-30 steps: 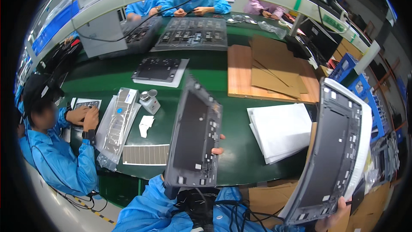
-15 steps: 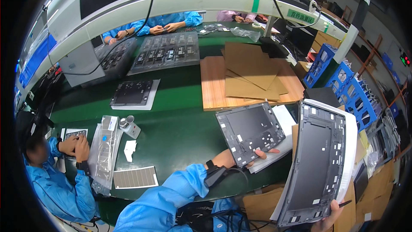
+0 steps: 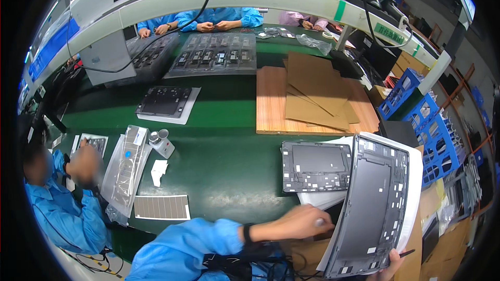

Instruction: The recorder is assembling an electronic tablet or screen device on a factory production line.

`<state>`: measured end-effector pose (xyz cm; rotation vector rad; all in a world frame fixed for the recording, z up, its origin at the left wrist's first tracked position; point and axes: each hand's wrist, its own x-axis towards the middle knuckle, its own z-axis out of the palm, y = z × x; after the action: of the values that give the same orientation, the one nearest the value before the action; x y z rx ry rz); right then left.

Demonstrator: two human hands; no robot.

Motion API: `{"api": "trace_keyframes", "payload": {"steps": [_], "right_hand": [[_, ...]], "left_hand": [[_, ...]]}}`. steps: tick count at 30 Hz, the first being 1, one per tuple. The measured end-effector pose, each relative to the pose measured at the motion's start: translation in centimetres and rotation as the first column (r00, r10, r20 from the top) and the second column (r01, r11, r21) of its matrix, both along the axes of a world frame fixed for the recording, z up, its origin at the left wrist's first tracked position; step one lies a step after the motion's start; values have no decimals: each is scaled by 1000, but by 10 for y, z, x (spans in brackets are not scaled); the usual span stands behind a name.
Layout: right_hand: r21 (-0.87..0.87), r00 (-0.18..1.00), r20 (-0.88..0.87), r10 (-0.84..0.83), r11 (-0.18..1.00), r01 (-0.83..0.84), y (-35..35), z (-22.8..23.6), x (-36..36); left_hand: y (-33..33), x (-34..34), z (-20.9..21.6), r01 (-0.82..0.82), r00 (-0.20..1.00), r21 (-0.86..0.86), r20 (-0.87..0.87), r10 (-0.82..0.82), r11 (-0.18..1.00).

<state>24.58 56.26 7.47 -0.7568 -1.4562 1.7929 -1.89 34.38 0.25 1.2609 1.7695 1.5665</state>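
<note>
My right hand (image 3: 391, 266) grips the lower edge of a stack of dark grey tablet housings (image 3: 371, 203) with small white stickers, tilted up at the right. White sheets show behind the front housing, and a thin dark stick (image 3: 407, 253) juts out by my fingers. My left hand (image 3: 299, 222) is beside the stack's left edge, fingers curled; a small pale spot shows there, too unclear to name. Just beyond it, another housing (image 3: 317, 164) lies flat on white sheets at the table's right side.
Brown cardboard sheets (image 3: 317, 91) lie on a wooden board (image 3: 271, 104). At left are a bagged strip sheet (image 3: 127, 166), a metal-topped bottle (image 3: 162, 144), and another housing (image 3: 164, 101). A co-worker (image 3: 67, 203) sits at far left; blue racks (image 3: 432, 135) stand right.
My left hand has let go of the separate housing, now flat on the white sheets, and has moved down near the stack. My right hand still holds the stack.
</note>
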Motion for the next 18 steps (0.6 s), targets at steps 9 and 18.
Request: {"api": "trace_keyframes", "payload": {"steps": [9,18], "right_hand": [[-81,996,29,88,993,-85,-32,19,-51],[-251,644,9,765,625,-739,-116,6,-182]], "left_hand": [[-72,-83,-7,-399,886,-334,98,453,854],[-226,14,31,-464,257,153,966,-33,873]]}}
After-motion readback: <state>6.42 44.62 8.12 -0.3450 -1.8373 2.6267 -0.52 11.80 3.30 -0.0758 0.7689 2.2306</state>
